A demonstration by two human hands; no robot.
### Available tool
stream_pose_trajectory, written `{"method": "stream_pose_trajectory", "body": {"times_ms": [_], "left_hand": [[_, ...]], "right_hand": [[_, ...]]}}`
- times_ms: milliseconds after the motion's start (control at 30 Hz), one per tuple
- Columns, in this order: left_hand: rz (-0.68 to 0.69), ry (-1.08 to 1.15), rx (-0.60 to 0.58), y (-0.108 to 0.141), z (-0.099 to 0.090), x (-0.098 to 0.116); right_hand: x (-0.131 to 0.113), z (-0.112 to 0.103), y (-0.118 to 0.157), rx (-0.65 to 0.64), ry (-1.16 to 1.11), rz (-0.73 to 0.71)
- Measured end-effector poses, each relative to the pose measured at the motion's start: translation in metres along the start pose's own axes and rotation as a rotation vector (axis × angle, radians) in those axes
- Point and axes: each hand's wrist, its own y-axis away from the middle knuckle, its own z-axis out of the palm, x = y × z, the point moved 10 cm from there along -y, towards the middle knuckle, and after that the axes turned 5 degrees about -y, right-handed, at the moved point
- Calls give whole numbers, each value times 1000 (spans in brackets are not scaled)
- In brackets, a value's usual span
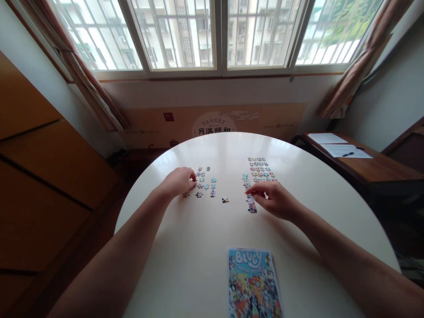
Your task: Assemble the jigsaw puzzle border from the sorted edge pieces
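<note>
A room, seemingly in a home, with tied curtains [84,75] and barred windows [179,35] facing apartment blocks.

Here's the left hand [181,181] down among the loose puzzle pieces [200,186] on the round white table [185,247], thumb and fingertips close together at their edge; across from it, the right hand [273,198] hovers over or touches the joined strip [251,206] (hard to tell which from here); a single dark-and-white piece [225,200] sits alone between the two hands; beyond the right hand, more pieces [260,168] run in rows; nearer the camera lies the Bluey picture sheet [254,282], bright and crowded with characters; curtained windows [255,35] glow behind.
</note>
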Motion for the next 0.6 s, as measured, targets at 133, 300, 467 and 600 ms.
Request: {"method": "stream_pose_trajectory", "body": {"times_ms": [133,300,467,600], "left_hand": [[-24,127,31,7,-13,-1],[60,420,209,21,-42,22],[239,754,74,32,-34,83],[223,953,-104,36,-13,111]], "right_hand": [[-2,0,0,-16,-13,-6],[-6,-5,0,-39,33,-28],[-17,0,3,-210,112,-125],[-22,5,8,-300,123,-168]]}}
